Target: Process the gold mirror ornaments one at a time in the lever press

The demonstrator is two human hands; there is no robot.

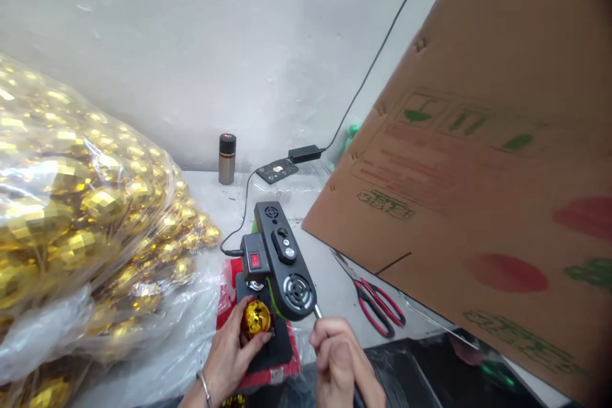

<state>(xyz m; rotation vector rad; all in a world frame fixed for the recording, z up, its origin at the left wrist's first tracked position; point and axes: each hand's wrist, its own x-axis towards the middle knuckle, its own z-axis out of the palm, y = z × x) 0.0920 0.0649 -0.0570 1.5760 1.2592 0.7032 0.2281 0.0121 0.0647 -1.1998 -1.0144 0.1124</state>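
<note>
My left hand [234,344] is closed around a shiny gold faceted ball [257,317], with the thumb and fingers on its sides. The ball is over the dark base plate [277,347] of a small black machine. The machine's long black housing [287,261] has round vents and stands beside the ball; a box with a red switch [255,260] is on its left. My right hand [342,357] is wrapped around a thin metal rod [318,311], whose tip shows at the housing's near end. The rest of the rod is hidden in the fist.
A clear plastic bag of gold balls [95,217] fills the left side. A large cardboard box [468,172] leans in on the right, with red-handled scissors [377,306] below it. Behind are a spray can or bottle [227,159] and a corded black adapter [305,153].
</note>
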